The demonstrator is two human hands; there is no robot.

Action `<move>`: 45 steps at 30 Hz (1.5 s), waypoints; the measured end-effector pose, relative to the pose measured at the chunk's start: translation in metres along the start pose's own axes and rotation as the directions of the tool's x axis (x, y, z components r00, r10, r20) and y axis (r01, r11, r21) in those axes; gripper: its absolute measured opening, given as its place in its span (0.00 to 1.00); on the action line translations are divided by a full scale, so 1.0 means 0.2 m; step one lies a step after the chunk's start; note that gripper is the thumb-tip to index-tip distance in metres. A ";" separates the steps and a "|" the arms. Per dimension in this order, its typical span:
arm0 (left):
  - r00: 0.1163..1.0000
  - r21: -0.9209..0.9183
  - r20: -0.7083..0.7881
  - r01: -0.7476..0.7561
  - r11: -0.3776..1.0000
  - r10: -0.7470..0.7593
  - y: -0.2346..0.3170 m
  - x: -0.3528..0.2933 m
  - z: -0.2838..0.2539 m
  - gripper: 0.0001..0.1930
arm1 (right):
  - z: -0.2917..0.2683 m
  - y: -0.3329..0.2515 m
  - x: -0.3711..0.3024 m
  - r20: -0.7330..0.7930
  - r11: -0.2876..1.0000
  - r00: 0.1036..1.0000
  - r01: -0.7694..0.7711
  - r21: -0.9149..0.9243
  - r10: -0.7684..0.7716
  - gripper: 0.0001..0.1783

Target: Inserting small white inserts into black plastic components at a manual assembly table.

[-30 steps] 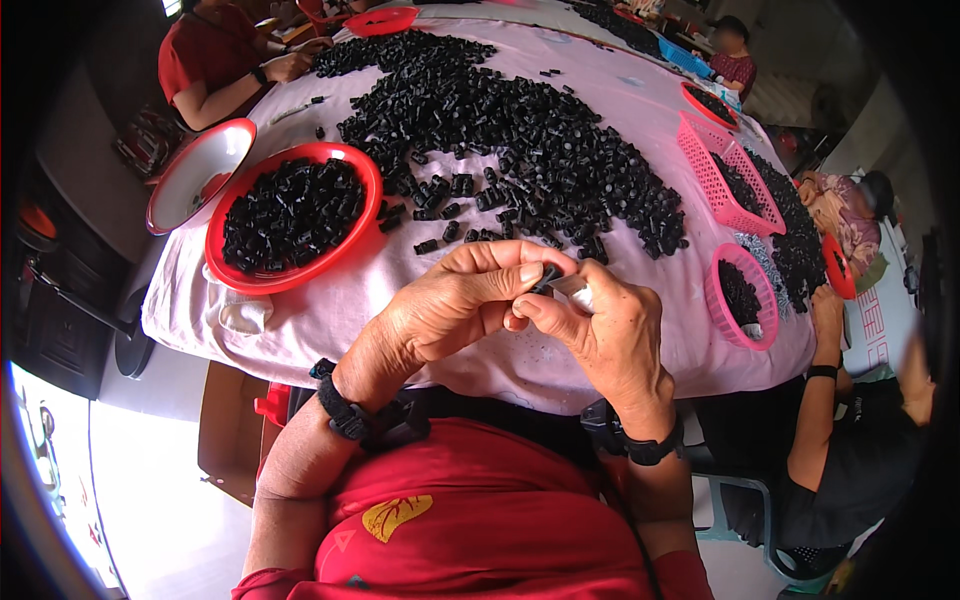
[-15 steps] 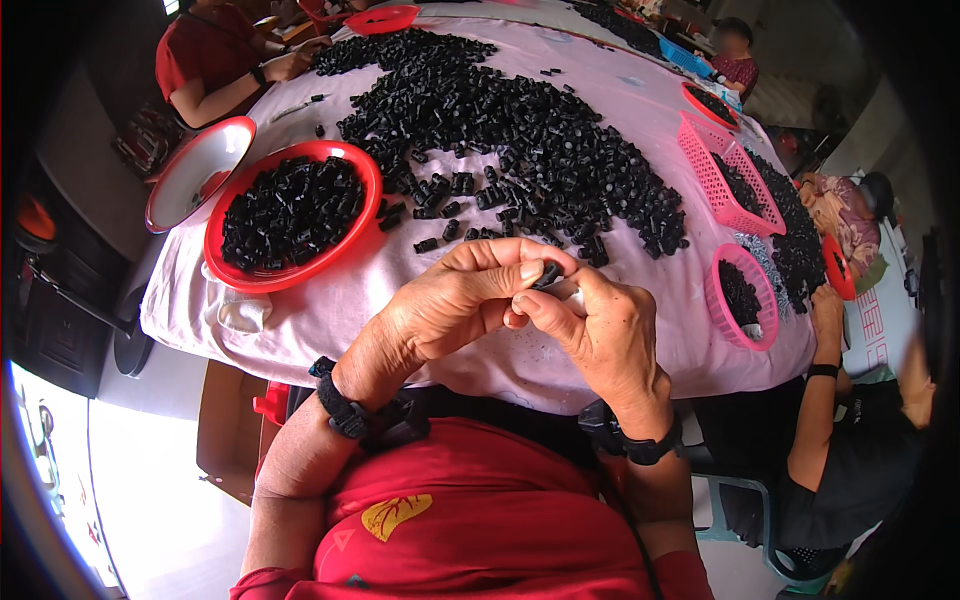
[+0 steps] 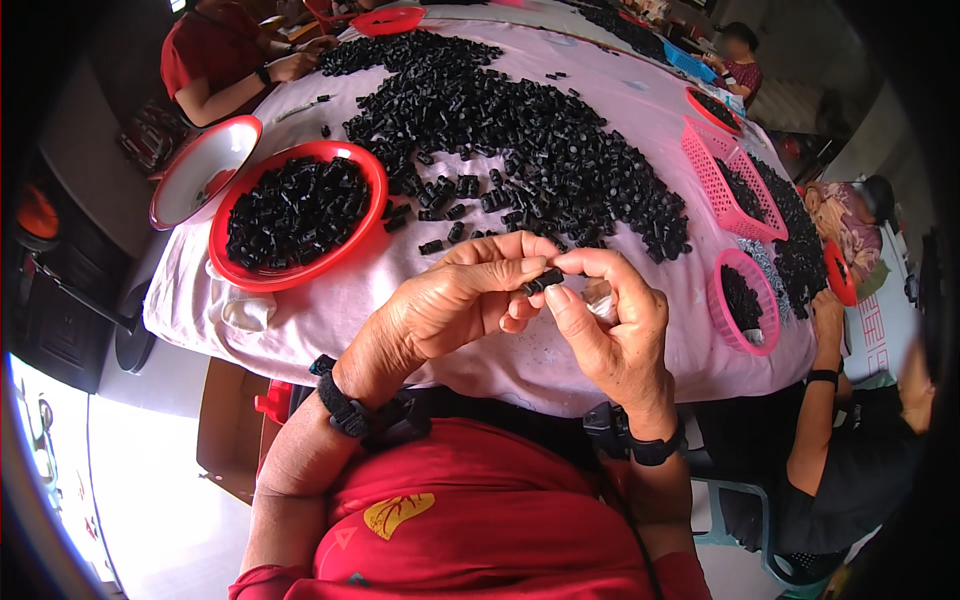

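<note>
My left hand pinches a small black ribbed cylinder-shaped part between thumb and fingers, above the table's near edge. Facing it, my right hand has its thumb tip and forefinger at the part's right end. A whitish, shiny item sits inside the curled fingers of that hand; its kind cannot be made out. Beyond both hands spreads a large heap of similar black parts, with some loose ones at its near side. At my left, a red basin holds many more of them.
A white enamel basin stands behind the red one. On the right are a pink basket and a pink round basket, both with black parts. A co-worker's arm rests near the right edge; other people sit around the pink-covered table.
My right thumb and forefinger have spread and shifted slightly right, exposing more of the black part. My left hand keeps its pinch almost in place.
</note>
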State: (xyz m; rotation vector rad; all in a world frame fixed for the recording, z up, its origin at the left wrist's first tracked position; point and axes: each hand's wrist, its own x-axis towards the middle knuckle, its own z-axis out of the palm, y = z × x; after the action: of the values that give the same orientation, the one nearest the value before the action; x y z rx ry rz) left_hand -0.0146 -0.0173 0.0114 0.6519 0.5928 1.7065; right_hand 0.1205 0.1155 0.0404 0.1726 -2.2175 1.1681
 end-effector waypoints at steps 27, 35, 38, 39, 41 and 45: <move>0.992 0.271 -0.005 -0.118 0.955 0.124 0.00 0.00 0.02 0.15 | 0.02 0.03 -0.01 -0.058 0.959 0.998 -0.055 -0.277 0.040 0.17; 0.997 0.265 -0.013 -0.070 0.962 0.076 0.01 -0.01 0.03 0.19 | 0.01 0.02 0.00 -0.051 0.951 0.998 -0.054 -0.306 0.040 0.24; 0.997 0.286 -0.027 -0.059 0.956 0.070 0.01 -0.01 0.05 0.20 | 0.01 0.02 -0.01 -0.027 0.936 0.997 -0.072 -0.345 0.067 0.25; 0.997 0.286 -0.020 -0.060 0.956 0.068 0.01 -0.01 0.05 0.20 | 0.01 0.03 -0.01 -0.027 0.936 0.997 -0.073 -0.345 0.068 0.25; 0.998 0.286 -0.013 -0.060 0.956 0.066 0.01 -0.01 0.05 0.20 | 0.01 0.03 -0.01 -0.045 0.941 0.997 -0.074 -0.332 0.063 0.26; 0.998 0.292 -0.016 -0.051 0.955 0.058 0.01 -0.01 0.05 0.20 | 0.02 0.03 -0.01 -0.064 0.943 0.996 -0.083 -0.321 0.066 0.26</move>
State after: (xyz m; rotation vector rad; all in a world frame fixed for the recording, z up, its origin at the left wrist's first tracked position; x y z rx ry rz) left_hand -0.0084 -0.0196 0.0201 0.8631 0.8611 1.6950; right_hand 0.1169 0.1159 0.0327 -0.0780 -2.3487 0.8186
